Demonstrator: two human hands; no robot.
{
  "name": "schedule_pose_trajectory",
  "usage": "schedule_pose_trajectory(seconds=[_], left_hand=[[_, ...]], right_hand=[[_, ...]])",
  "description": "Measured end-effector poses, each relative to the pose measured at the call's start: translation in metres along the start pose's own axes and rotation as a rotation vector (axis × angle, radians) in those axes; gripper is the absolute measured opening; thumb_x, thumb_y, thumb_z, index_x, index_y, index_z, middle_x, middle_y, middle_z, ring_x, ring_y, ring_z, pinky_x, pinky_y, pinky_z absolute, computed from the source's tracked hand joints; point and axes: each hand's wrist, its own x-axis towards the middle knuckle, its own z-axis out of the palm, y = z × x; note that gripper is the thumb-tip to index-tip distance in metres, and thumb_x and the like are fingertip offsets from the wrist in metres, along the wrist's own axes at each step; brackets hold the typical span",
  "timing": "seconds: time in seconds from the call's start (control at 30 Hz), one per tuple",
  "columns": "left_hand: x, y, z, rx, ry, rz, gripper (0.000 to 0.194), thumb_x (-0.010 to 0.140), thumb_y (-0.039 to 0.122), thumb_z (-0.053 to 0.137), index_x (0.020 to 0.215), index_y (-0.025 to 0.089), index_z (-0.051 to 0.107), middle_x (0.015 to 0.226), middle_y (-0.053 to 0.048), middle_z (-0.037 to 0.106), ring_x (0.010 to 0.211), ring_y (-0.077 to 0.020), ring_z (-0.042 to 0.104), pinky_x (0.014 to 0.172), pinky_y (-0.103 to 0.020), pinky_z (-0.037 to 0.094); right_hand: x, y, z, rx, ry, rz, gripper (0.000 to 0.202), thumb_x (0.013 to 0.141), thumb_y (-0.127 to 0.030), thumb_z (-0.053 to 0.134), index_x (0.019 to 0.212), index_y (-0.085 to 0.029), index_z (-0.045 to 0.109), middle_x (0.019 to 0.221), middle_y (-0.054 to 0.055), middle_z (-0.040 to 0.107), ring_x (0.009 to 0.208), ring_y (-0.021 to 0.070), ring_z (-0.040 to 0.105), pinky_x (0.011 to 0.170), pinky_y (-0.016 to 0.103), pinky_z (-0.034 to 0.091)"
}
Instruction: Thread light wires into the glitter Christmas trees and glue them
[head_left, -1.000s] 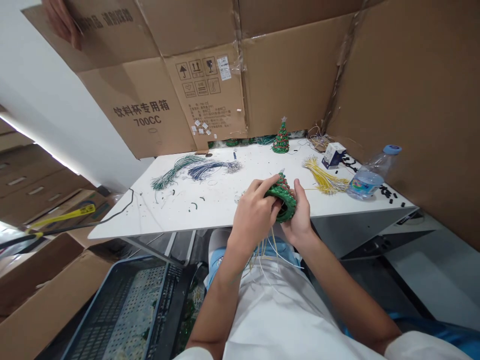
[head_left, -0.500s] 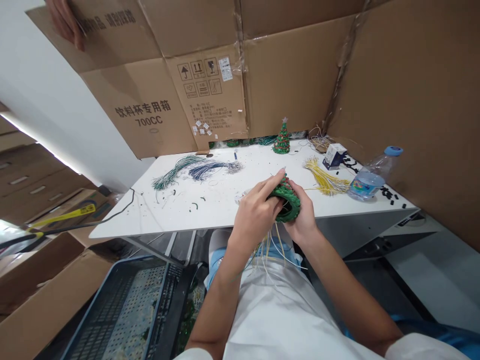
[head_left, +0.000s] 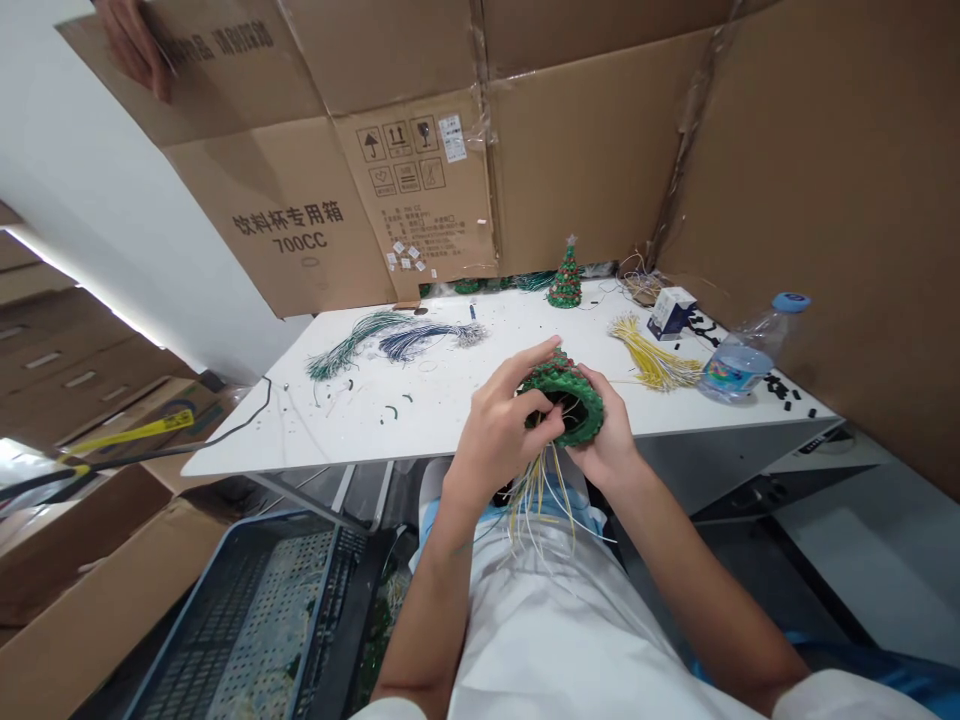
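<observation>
My right hand [head_left: 609, 432] is wrapped round the side of a small green Christmas tree ornament [head_left: 564, 380], which is tilted so its hollow base faces me. Red dots show on its outer side. At the open base, my left hand [head_left: 501, 425] has thumb and fingertips pinched on thin wires, its index finger stretched along the tree. A bunch of yellow and white wires [head_left: 536, 490] hangs from the base toward my lap. The tree's tip is mostly hidden by my left hand.
A finished-looking tree [head_left: 565, 285] stands at the back of the white table [head_left: 450, 420]. Green wires [head_left: 352, 345], blue wires [head_left: 427, 338] and yellow wires [head_left: 652, 355] lie there. A bottle [head_left: 739, 360] and small box [head_left: 671, 312] stand right. Another person's hand [head_left: 135, 50] grips the cardboard [head_left: 600, 170].
My left hand has drawn back slightly to the left, its fingertips now pinching at the base. The tree has turned, showing more of its hollow opening.
</observation>
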Motion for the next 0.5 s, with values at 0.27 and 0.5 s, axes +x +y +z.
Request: schedule_pose_trajectory(seconds=[0.27,0.5], left_hand=[[0.001,0.001,-0.012,-0.097,-0.08,-0.035,0.021,0.101,0.012,0.067,0.083,0.02,0.061,0.166,-0.014,0.057,0.137,-0.027,0.075,0.108,-0.045,0.071],[0.0,0.003,-0.016,-0.068,-0.214,-0.076,0.022,0.1,0.012,0.067,0.081,0.021,0.06,0.163,-0.012,0.061,0.144,-0.0286,0.071,0.111,-0.045,0.068]], right_hand=[[0.007,0.005,-0.008,-0.015,0.024,0.011,0.017,0.094,-0.037,0.074,0.085,-0.023,0.077,0.077,-0.004,0.081,0.068,0.0152,0.073,0.065,0.024,0.061],[0.019,0.005,-0.021,-0.08,-0.044,0.12,0.017,0.089,-0.039,0.08,0.085,-0.023,0.078,0.077,-0.001,0.083,0.069,0.0186,0.074,0.066,0.029,0.061]])
